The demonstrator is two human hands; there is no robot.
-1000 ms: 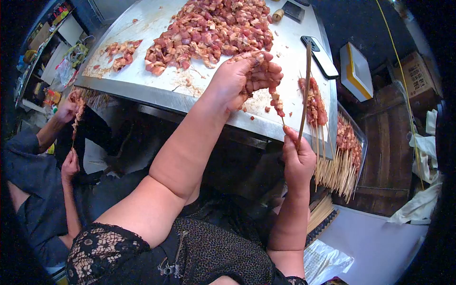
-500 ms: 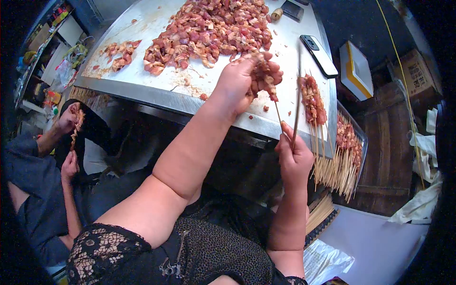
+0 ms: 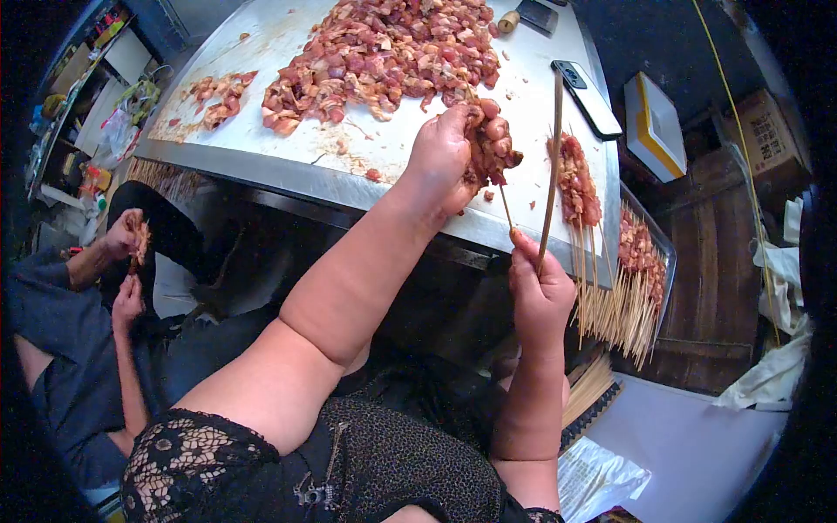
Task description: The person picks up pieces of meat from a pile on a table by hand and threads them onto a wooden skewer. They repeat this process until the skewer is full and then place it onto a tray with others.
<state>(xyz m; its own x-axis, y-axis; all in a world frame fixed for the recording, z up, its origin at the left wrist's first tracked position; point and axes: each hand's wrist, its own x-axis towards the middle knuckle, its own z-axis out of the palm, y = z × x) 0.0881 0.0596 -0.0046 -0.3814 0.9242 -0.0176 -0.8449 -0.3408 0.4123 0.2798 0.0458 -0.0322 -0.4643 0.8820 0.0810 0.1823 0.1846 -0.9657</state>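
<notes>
My left hand [image 3: 449,157] is wrapped round raw meat pieces [image 3: 495,144] above the near edge of the metal table [image 3: 288,179]. A thin skewer [image 3: 507,207] runs out of this meat down to my right hand [image 3: 540,283]. The fingers of my right hand are closed on the skewer's lower end and on a longer, thicker brown stick [image 3: 553,174] that points up. A big pile of cut raw meat [image 3: 384,61] lies beyond my left hand. Several finished meat skewers [image 3: 577,183] rest right of the stick.
A phone [image 3: 588,100] and a cleaver [image 3: 536,17] lie at the table's right. Beside the table, a tray holds more skewers [image 3: 641,261]. A white and yellow box [image 3: 654,126] stands farther right. At left, a co-worker's hands [image 3: 128,301] hold a meat skewer.
My left hand has shifted slightly right and down, and more meat shows beside its fingers. The thick stick leans a little more to the right. The co-worker's upper hand has lowered slightly.
</notes>
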